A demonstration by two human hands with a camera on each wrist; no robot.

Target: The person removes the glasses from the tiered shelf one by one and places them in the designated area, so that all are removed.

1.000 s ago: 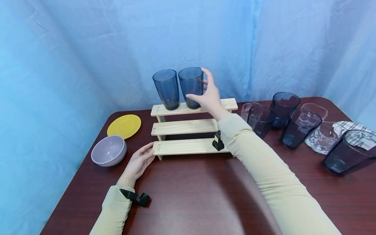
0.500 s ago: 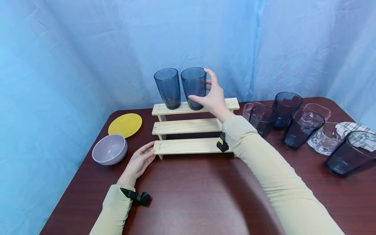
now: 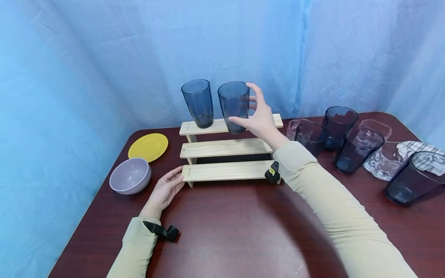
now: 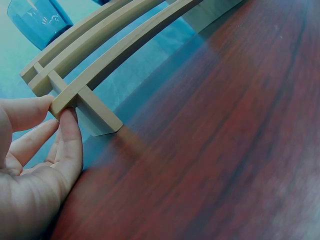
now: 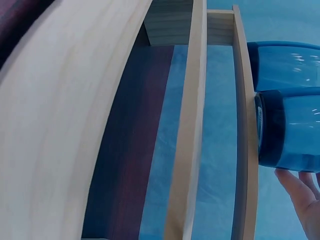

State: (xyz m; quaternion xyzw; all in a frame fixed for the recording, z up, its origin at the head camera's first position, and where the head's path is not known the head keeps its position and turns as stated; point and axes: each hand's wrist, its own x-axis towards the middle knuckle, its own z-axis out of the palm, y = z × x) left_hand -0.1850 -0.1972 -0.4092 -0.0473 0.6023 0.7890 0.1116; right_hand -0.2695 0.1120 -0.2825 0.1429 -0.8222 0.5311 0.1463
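Note:
My right hand [image 3: 263, 119] grips a blue-tinted drinking glass [image 3: 232, 106] from its right side, thumb in front and fingers round the far side. Its base overlaps the front edge of the top step in the head view. In the right wrist view this glass [image 5: 300, 132] has its base right at the top step's edge. A matching glass [image 3: 198, 102] stands upright at the left of the top step, with a gap between the two. My left hand [image 3: 163, 193] pinches the left end of the bottom step of a three-step wooden rack [image 3: 226, 172]; the left wrist view shows thumb and fingers around that corner [image 4: 62, 102].
Several dark drinking glasses [image 3: 359, 144] and clear glass pieces [image 3: 380, 164] stand on the right, with a checked cloth [image 3: 422, 154]. Left of the rack are a yellow plate [image 3: 148, 147] and a lilac bowl [image 3: 130, 176]. A blue curtain [image 3: 156, 58] hangs behind the brown table [image 3: 236, 231].
My right hand has moved the held glass right and slightly towards me, widening the gap to the left glass. My left hand has stayed at the rack's corner.

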